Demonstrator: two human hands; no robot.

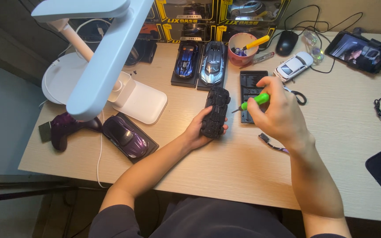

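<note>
My left hand (198,130) holds a black toy car (215,111) upside down, its dark underside facing up, just above the wooden desk (243,167). My right hand (278,110) grips a small screwdriver with a green handle (255,101); its metal tip points left toward the car's side, very close to it. Behind the screwdriver lies an empty black display base (248,86).
A white desk lamp (98,57) stands at the left. A purple car on a base (126,136), a purple controller (65,128), blue (187,59) and silver (213,61) cars, a pink cup of tools (242,48), a white car (293,66), a mouse (286,42), a phone (360,50) surround me.
</note>
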